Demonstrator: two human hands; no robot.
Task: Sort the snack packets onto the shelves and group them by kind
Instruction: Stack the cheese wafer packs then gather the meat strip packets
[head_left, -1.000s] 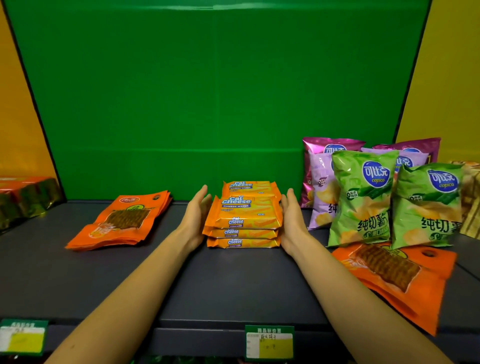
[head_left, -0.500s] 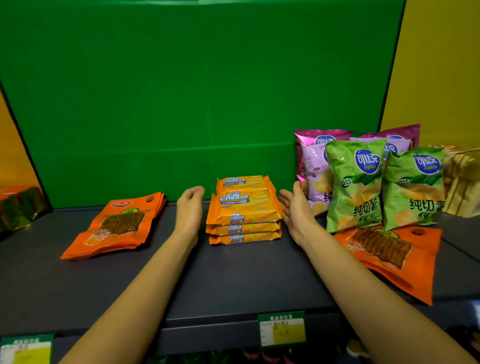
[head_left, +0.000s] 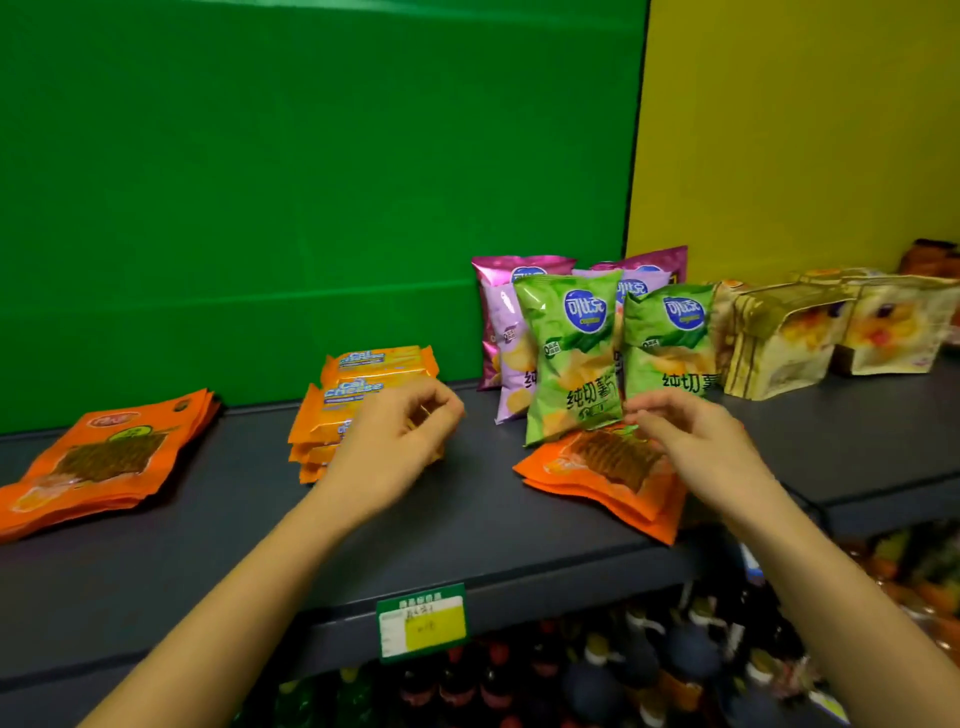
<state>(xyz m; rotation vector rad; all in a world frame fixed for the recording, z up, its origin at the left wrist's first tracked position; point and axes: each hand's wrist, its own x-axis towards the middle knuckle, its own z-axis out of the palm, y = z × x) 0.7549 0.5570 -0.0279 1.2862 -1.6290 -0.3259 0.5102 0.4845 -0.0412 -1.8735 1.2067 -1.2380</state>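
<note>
Head view:
Left hand (head_left: 400, 447): loosely curled, empty, in front of the cheese wafer stack (head_left: 358, 410).
Right hand (head_left: 691, 447): fingers spread, empty, above stray orange packets (head_left: 597, 473) under the green chip bags (head_left: 571, 358).
Orange pile (head_left: 98, 462): shelf (head_left: 467, 540) left; likely their destination.

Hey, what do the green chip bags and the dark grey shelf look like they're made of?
The green chip bags look like glossy plastic film: puffed, crinkled, catching highlights. The dark grey shelf looks like matt painted metal, flat with a thin folded front edge, though the material is uncertain.
</note>
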